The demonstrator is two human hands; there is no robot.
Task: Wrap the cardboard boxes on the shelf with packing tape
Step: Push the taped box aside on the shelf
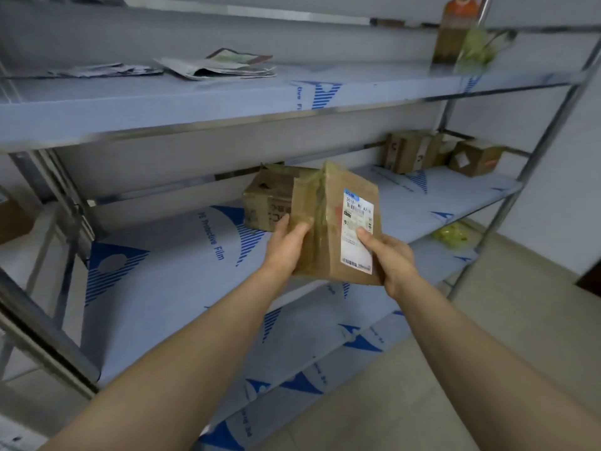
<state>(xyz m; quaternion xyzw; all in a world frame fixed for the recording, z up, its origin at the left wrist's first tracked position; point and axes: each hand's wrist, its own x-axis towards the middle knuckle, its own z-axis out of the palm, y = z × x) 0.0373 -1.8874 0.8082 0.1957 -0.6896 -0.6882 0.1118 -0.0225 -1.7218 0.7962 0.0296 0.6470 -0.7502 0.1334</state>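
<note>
Cardboard box (331, 196) sits in both your hands at the centre of your view. It is held upright, clear of the middle shelf (162, 255) and just in front of it. It is brown and creased. A strip of glossy clear tape (320, 206) runs top to bottom down its facing side, and a white shipping label (357, 206) with a blue header and barcodes lies to the right of that strip.

Working from your left: at 11 o'clock from the box, loose printed papers (221, 66) lie flat on the upper shelf (162, 99). Your left hand (287, 245) has its grip clamped on the box's lower left edge, thumb on the front face and fingers wrapped behind. At 10 o'clock, partly hidden behind the held box, a second box (263, 203) rests on the middle shelf, worn, with dark print on its side. Your right hand (390, 255) grips the lower right edge, thumb pressed on the label and fingers behind.

At 2 o'clock, two more boxes (411, 151) stand at the back right of the middle shelf, well apart from yours. At 1 o'clock, a bottle (455, 30) with an orange label stands on the upper shelf beside a blurred green object (478, 47). At 4 o'clock, something yellow-green (452, 236) lies on the lower shelf, too blurred to identify.
</note>
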